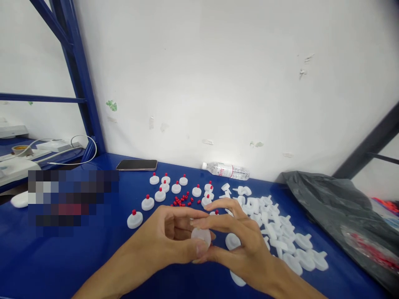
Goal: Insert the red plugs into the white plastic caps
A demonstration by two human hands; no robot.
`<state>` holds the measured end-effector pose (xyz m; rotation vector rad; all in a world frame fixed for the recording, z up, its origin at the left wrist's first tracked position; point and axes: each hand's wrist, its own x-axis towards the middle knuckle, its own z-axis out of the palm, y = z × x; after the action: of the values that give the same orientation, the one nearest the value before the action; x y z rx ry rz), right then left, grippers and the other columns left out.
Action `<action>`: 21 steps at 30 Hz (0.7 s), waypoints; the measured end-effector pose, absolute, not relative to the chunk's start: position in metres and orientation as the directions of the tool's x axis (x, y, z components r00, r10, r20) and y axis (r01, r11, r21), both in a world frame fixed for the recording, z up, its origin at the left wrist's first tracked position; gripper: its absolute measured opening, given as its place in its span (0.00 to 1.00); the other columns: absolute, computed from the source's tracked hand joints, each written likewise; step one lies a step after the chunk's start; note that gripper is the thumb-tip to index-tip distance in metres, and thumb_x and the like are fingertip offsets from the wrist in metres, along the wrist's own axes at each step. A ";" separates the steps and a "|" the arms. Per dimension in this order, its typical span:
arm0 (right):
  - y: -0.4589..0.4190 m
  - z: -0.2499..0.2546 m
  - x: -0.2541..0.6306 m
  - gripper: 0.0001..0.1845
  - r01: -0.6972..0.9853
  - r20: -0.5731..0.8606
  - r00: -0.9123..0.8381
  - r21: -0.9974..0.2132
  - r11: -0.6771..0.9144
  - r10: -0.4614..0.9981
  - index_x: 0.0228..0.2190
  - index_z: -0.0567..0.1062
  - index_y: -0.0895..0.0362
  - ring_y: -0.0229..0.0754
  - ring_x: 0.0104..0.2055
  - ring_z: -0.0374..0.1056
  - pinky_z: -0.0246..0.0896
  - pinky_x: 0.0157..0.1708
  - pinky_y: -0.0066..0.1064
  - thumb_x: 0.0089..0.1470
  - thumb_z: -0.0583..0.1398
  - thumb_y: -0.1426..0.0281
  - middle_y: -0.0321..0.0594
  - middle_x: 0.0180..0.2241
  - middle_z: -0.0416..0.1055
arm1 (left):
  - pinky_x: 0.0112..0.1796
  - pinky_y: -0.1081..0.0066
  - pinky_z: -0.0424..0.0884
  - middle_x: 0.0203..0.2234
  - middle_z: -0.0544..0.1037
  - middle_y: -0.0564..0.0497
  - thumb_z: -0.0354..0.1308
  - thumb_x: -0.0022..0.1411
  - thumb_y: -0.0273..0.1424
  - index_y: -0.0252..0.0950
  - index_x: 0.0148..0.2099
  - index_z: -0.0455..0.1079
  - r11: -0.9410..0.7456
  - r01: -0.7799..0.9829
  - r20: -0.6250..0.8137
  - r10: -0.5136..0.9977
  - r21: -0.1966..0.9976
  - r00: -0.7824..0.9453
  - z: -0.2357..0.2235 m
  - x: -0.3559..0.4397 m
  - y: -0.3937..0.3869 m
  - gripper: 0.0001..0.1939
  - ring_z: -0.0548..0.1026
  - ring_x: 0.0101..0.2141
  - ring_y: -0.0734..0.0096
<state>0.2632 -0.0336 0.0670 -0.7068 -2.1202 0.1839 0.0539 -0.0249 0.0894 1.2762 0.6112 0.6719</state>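
Observation:
Between my two hands, above the blue table (102,265), is a round white plastic cap (201,236). My left hand (168,236) is closed on its left side, thumb at the front. From the right, the fingers and thumb of my right hand (240,236) also grip it. The far side of the cap is hidden by my fingers. Beyond my hands lie small loose red tips (179,202). Several white caps with red tips, such as a near one (134,220), stand behind and left of them. White spouted caps (280,232) form a pile right of my right hand.
A phone (137,165) lies at the back left, and a clear water bottle (227,170) lies along the wall. On the right is a dark plastic bag (336,220) with a clear bag of red pieces (370,249) on it. A blue metal frame (82,79) rises at the left.

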 end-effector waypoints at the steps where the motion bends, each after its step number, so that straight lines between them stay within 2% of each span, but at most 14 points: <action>1: -0.034 0.067 0.262 0.23 0.419 0.702 -0.455 -0.374 0.827 0.548 0.49 0.72 0.47 0.45 0.50 0.69 0.65 0.51 0.41 0.53 0.71 0.67 0.31 0.32 0.79 | 0.39 0.69 0.72 0.37 0.81 0.46 0.71 0.52 0.42 0.34 0.49 0.77 0.140 -0.098 -0.043 0.755 0.985 0.654 0.088 0.055 -0.025 0.25 0.78 0.37 0.65; 5: -0.033 0.066 0.258 0.17 0.394 0.726 -0.443 -0.369 0.842 0.526 0.47 0.73 0.48 0.43 0.46 0.71 0.66 0.48 0.39 0.56 0.68 0.66 0.32 0.34 0.80 | 0.33 0.72 0.70 0.32 0.80 0.48 0.71 0.51 0.42 0.32 0.46 0.78 0.097 -0.067 -0.032 0.768 0.993 0.640 0.079 0.056 -0.022 0.24 0.75 0.30 0.71; 9: -0.034 0.068 0.257 0.15 0.390 0.743 -0.457 -0.326 0.861 0.489 0.47 0.73 0.50 0.42 0.46 0.71 0.66 0.48 0.38 0.59 0.66 0.68 0.32 0.35 0.81 | 0.29 0.75 0.66 0.28 0.76 0.52 0.70 0.52 0.41 0.33 0.44 0.77 0.034 -0.056 0.013 0.740 0.998 0.673 0.074 0.056 -0.021 0.21 0.71 0.27 0.75; 11: -0.034 0.070 0.258 0.15 0.388 0.733 -0.466 -0.334 0.859 0.495 0.46 0.74 0.49 0.42 0.47 0.70 0.66 0.49 0.37 0.58 0.66 0.69 0.32 0.33 0.80 | 0.29 0.75 0.66 0.28 0.77 0.52 0.70 0.53 0.42 0.33 0.44 0.77 0.041 -0.040 -0.004 0.747 0.998 0.665 0.077 0.056 -0.023 0.21 0.72 0.27 0.74; 13: -0.035 0.072 0.259 0.16 0.399 0.702 -0.474 -0.367 0.840 0.532 0.47 0.74 0.49 0.42 0.49 0.70 0.66 0.51 0.37 0.57 0.68 0.69 0.32 0.36 0.80 | 0.30 0.73 0.68 0.32 0.79 0.50 0.70 0.52 0.42 0.35 0.49 0.75 0.047 0.000 -0.037 0.786 0.999 0.617 0.082 0.055 -0.027 0.24 0.76 0.31 0.69; 15: -0.036 0.074 0.260 0.20 0.427 0.665 -0.474 -0.401 0.811 0.578 0.49 0.73 0.48 0.42 0.51 0.69 0.65 0.52 0.36 0.56 0.68 0.68 0.35 0.43 0.79 | 0.32 0.72 0.71 0.39 0.80 0.49 0.68 0.54 0.42 0.39 0.56 0.70 0.013 0.105 -0.067 0.840 0.994 0.538 0.087 0.051 -0.030 0.29 0.79 0.35 0.65; 17: -0.036 0.075 0.260 0.19 0.469 0.640 -0.455 -0.419 0.778 0.619 0.51 0.72 0.48 0.42 0.51 0.69 0.65 0.51 0.35 0.58 0.66 0.67 0.36 0.48 0.77 | 0.34 0.71 0.72 0.40 0.81 0.50 0.63 0.59 0.43 0.43 0.59 0.67 -0.064 0.281 -0.070 0.894 0.958 0.443 0.090 0.044 -0.030 0.27 0.80 0.35 0.65; 18: -0.035 0.076 0.260 0.16 0.496 0.638 -0.435 -0.419 0.761 0.635 0.50 0.72 0.49 0.41 0.50 0.70 0.65 0.50 0.35 0.61 0.64 0.68 0.37 0.47 0.77 | 0.35 0.71 0.72 0.39 0.80 0.51 0.60 0.61 0.44 0.43 0.57 0.68 -0.114 0.377 -0.050 0.916 0.919 0.398 0.090 0.039 -0.030 0.24 0.79 0.35 0.66; 20: -0.032 0.079 0.262 0.06 0.579 0.629 -0.373 -0.416 0.701 0.682 0.43 0.75 0.51 0.41 0.42 0.72 0.65 0.44 0.34 0.65 0.59 0.68 0.37 0.40 0.77 | 0.36 0.70 0.71 0.37 0.80 0.52 0.54 0.65 0.44 0.43 0.49 0.72 -0.228 0.558 0.032 0.940 0.798 0.339 0.089 0.029 -0.025 0.16 0.78 0.34 0.67; 21: -0.030 0.081 0.264 0.08 0.633 0.602 -0.338 -0.423 0.648 0.723 0.38 0.75 0.53 0.40 0.36 0.71 0.64 0.39 0.32 0.67 0.56 0.66 0.37 0.34 0.76 | 0.37 0.70 0.71 0.36 0.79 0.52 0.51 0.66 0.44 0.42 0.45 0.73 -0.278 0.629 0.074 0.941 0.726 0.330 0.087 0.024 -0.023 0.15 0.77 0.34 0.66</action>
<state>0.2645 -0.0303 0.0814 -1.0521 -2.0660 0.1438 0.0241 -0.0225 0.0873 2.0052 1.3743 0.6809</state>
